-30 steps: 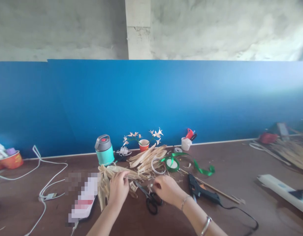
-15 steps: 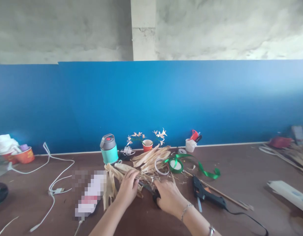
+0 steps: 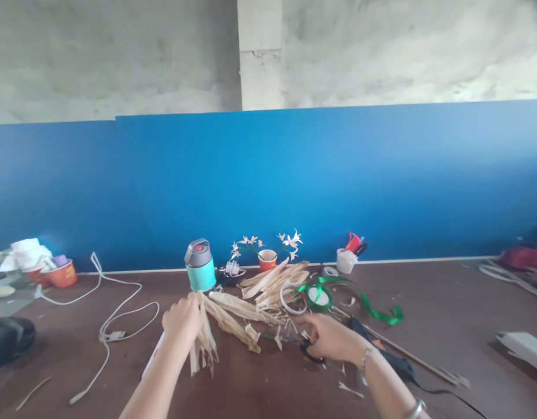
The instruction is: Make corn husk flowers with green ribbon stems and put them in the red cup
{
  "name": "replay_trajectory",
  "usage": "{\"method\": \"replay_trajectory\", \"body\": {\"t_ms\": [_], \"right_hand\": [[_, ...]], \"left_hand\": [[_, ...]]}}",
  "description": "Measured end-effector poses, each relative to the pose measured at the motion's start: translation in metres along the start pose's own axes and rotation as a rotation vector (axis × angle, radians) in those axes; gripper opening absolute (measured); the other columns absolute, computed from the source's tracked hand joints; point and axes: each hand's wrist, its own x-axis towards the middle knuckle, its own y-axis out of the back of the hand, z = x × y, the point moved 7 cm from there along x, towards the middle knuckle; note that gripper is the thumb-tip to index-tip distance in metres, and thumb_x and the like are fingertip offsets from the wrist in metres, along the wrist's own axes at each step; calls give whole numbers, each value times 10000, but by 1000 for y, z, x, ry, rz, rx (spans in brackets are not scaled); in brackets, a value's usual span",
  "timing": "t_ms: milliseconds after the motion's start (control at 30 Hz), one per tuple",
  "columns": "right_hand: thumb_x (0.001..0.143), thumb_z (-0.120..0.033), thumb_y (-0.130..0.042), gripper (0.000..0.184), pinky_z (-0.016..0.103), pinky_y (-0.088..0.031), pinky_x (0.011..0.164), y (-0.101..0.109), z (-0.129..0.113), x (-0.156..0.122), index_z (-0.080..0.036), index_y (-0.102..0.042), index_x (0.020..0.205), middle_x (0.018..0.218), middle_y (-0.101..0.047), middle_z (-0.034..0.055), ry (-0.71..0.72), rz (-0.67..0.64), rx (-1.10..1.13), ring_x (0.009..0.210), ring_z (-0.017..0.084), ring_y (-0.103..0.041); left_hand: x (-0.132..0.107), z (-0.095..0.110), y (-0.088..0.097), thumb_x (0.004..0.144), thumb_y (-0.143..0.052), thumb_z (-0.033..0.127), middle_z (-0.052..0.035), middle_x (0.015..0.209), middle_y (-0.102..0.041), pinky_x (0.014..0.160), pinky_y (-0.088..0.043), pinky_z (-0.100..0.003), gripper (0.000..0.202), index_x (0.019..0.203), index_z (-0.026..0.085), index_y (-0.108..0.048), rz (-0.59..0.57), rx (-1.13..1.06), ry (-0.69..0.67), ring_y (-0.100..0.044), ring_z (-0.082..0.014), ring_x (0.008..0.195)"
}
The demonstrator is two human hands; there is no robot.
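My left hand [image 3: 181, 319] is closed on a bunch of pale dried husk strips [image 3: 203, 343] that hang down from its grip over the brown table [image 3: 434, 302]. My right hand [image 3: 330, 336] is closed on black-handled scissors [image 3: 309, 351], lifted just above the table. Between the hands lies a long husk piece [image 3: 233, 321]. More dried husks [image 3: 272, 277] are piled behind, beside a white tape ring [image 3: 290, 298] and a green ribbon roll [image 3: 319, 297] with a loose green tail [image 3: 381, 314].
A black glue gun [image 3: 388, 358] with cord lies right of my right wrist. Along the blue wall stand a teal flask [image 3: 199, 266], a red cup with husk flowers [image 3: 267, 257] and a white cup [image 3: 345, 260]. White cables [image 3: 115, 314] lie left; a white power strip [image 3: 523, 348] right.
My right hand has taken the scissors off the table and moved them right. My left hand has lifted a husk bunch and shifted left. The camera has turned slightly left.
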Motion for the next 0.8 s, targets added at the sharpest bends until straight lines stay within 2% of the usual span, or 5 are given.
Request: {"method": "replay_trajectory", "body": {"t_ms": [100, 233, 400, 567, 800], "right_hand": [[481, -136, -687, 479, 215, -342, 465, 7, 9, -6, -189, -699, 957, 616, -661, -11, -25, -8, 7, 553, 175, -586], [544, -67, -568, 279, 271, -364, 596, 27, 13, -11, -197, -710, 745, 678, -673, 38, -39, 206, 18, 696, 232, -608], [622, -123, -560, 335, 318, -364, 691, 39, 9, -3, -192, -659, 935, 784, -668, 66, -41, 476, 197, 779, 250, -585], [673, -329, -614, 263, 273, -385, 542, 15, -10, 14, -191, -572, 893, 624, -582, -9, 46, 497, 593, 593, 179, -530], [600, -409, -713, 376, 230, -431, 525, -18, -43, 21, -212, -478, 818, 700, -586, -19, 217, 418, 1049, 605, 135, -543]], "left_hand": [[0, -10, -5, 696, -508, 84, -220, 822, -696, 714, -447, -493, 218, 875, 115, -628, -78, -9, 51, -646, -412, 855], [-1, -9, -9, 738, -490, 136, -205, 898, -701, 739, -429, -450, 236, 940, 148, -611, -66, -106, 56, -640, -375, 894], [1, 17, 4, 730, -508, 146, -89, 843, -683, 759, -406, -362, 371, 1088, 203, -586, 18, -378, -29, -621, -293, 882], [3, 61, 11, 685, -602, 241, 8, 688, -592, 686, -414, -293, 357, 1038, 204, -631, 10, -799, -112, -592, -207, 719], [-19, 111, -21, 614, -705, 317, 3, 656, -596, 608, -449, -267, 468, 1033, 121, -636, -200, -1408, -74, -593, -162, 622]]}}
